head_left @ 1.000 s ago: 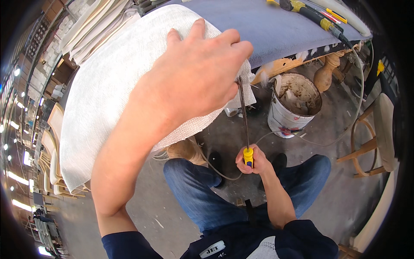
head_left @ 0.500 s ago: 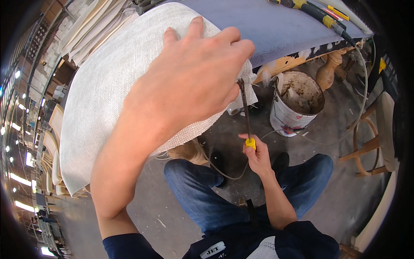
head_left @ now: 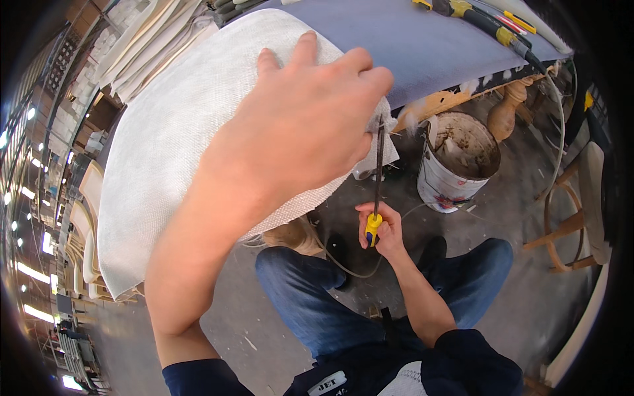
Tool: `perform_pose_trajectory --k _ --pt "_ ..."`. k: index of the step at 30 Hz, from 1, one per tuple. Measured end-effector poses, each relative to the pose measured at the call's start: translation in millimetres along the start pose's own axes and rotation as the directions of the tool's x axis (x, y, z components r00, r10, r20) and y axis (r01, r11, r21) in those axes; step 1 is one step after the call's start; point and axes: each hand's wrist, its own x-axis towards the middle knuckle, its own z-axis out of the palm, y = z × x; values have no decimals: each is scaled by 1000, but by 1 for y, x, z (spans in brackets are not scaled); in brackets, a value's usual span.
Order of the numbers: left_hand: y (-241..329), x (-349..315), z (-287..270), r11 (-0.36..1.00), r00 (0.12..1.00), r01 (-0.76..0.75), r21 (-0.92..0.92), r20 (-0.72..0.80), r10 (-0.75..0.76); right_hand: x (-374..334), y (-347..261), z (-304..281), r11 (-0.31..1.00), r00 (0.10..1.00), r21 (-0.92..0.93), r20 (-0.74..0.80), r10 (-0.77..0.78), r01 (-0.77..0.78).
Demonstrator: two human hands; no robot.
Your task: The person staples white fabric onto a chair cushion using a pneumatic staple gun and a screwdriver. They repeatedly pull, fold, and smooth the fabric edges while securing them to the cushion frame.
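Note:
My left hand (head_left: 297, 125) is spread over a pale woven-fabric seat pad (head_left: 165, 138), two fingertips resting on its top. The index and middle fingers bend over its right edge, their tips hidden, and the thumb lies at the near edge. Close to that thumb, the pad's fabric edge is frayed. My right hand (head_left: 391, 232), lower and to the right, is closed round the yellow and blue handle of a screwdriver (head_left: 379, 168). Its long dark shaft points up, the tip at the frayed edge beside my left hand.
The pad rests on a blue-grey padded bench (head_left: 396, 39) with a yellow and black power tool (head_left: 482, 20) on it. Below stand a dirty white bucket (head_left: 439, 178) and a turned wooden leg (head_left: 505, 115). A cable crosses the floor; a wooden chair (head_left: 574, 218) stands right.
My right hand has shifted slightly left and down with the screwdriver, whose shaft now stands more upright. My left hand keeps its place on the pad. The whole view has shifted a little.

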Motion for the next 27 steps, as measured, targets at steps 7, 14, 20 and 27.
perform_pose_trajectory --k 7,14,20,27 --pt "0 -2 0 1000 1000 13 5 9 -13 0 -2 4 979 974 -200 -228 -7 -40" --pt "2 -1 -4 999 999 29 35 42 -31 -3 -13 5 914 986 398 -163 -17 82" --pt "4 1 -5 998 996 57 10 66 -58 -7 -30 -17 908 842 -364 -406 -356 208" --pt "3 -2 -5 997 997 67 48 33 -69 -4 -59 -30 861 847 -508 -470 -250 -27"
